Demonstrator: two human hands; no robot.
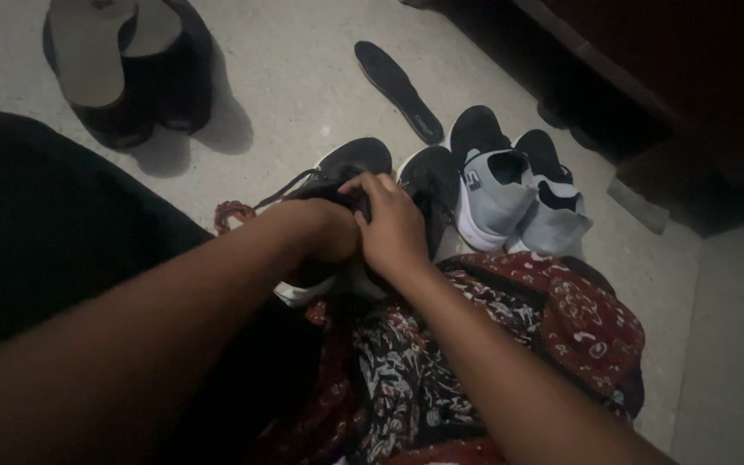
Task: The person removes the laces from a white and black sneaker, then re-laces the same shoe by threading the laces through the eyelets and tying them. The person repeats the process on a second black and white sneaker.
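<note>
1. The person's 2 bare forearms are reaching forward from the bottom of the view, crossing over a red and black patterned cloth that is lying over the lap.
2. The left hand is curling around the near side of a black shoe; its fingers are tucked out of sight, so I cannot tell whether they are pinching anything.
3. The right hand is pressing on top of the same shoe, with its fingers held together and bent over the opening.
4. The black shoe is sitting just past the knees, on the grey floor, with its twin touching it on the right.
5. The shoe is probably light, with a soft, yielding upper and a stiffer white sole, so gripping at the collar or heel looks steadier than the toe.
6. A pair of grey and white shoes is standing just beside it, and a loose dark insole is lying farther out.
7. 2 dark slippers are resting well apart at the upper left.
</note>
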